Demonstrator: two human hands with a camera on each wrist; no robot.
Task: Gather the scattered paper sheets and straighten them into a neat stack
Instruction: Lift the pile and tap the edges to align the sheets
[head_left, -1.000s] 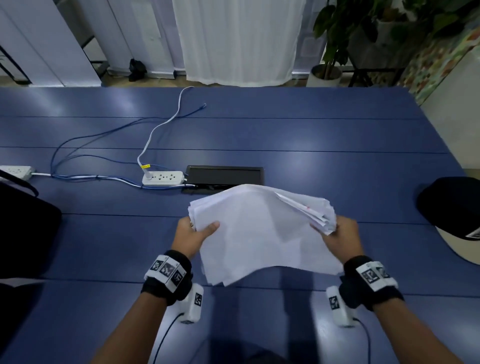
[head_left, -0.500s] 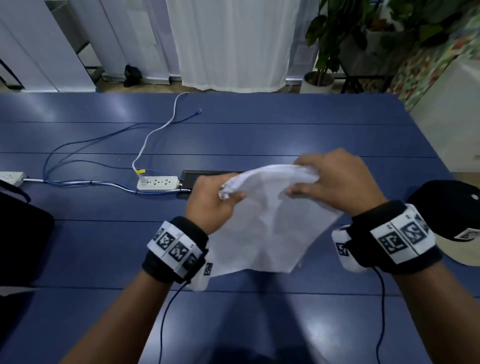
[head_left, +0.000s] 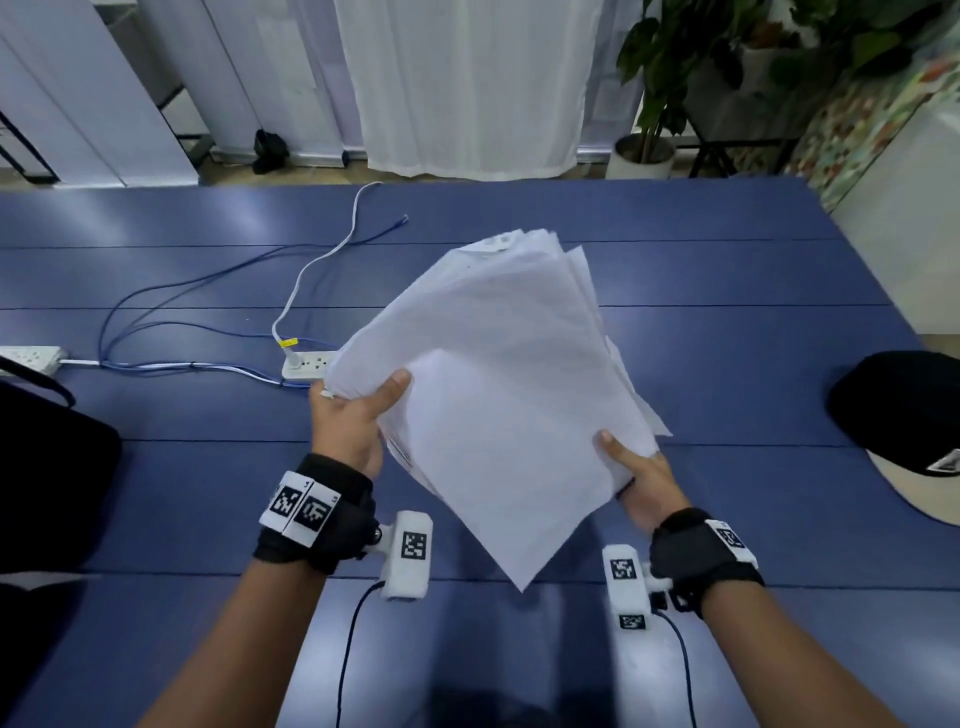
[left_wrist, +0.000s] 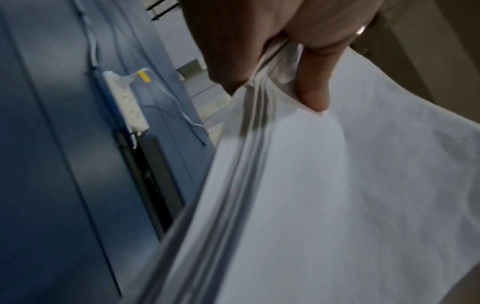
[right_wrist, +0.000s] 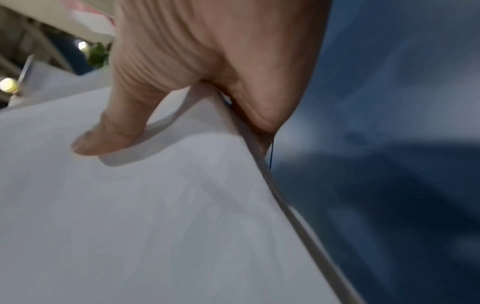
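A bundle of white paper sheets (head_left: 498, 384) is held up above the blue table (head_left: 727, 270), turned diagonally with one corner pointing down toward me. Its far edges fan out unevenly. My left hand (head_left: 353, 415) grips the bundle's left edge, thumb on top; the left wrist view shows the sheets (left_wrist: 337, 195) pinched between thumb and fingers (left_wrist: 314, 82). My right hand (head_left: 636, 475) grips the right edge, thumb lying on the top sheet (right_wrist: 155, 205) and fingers hidden underneath.
A white power strip (head_left: 306, 364) with white and blue cables (head_left: 171, 296) lies left of the paper. A second strip (head_left: 31, 358) sits at the far left edge. A black cap (head_left: 904, 415) rests at the right, a dark bag (head_left: 47, 457) at the left.
The bundle was bunched between both hands half a second ago. It now lies flatter and turned diagonally, with my right hand lower on its right edge and my left at its left edge.
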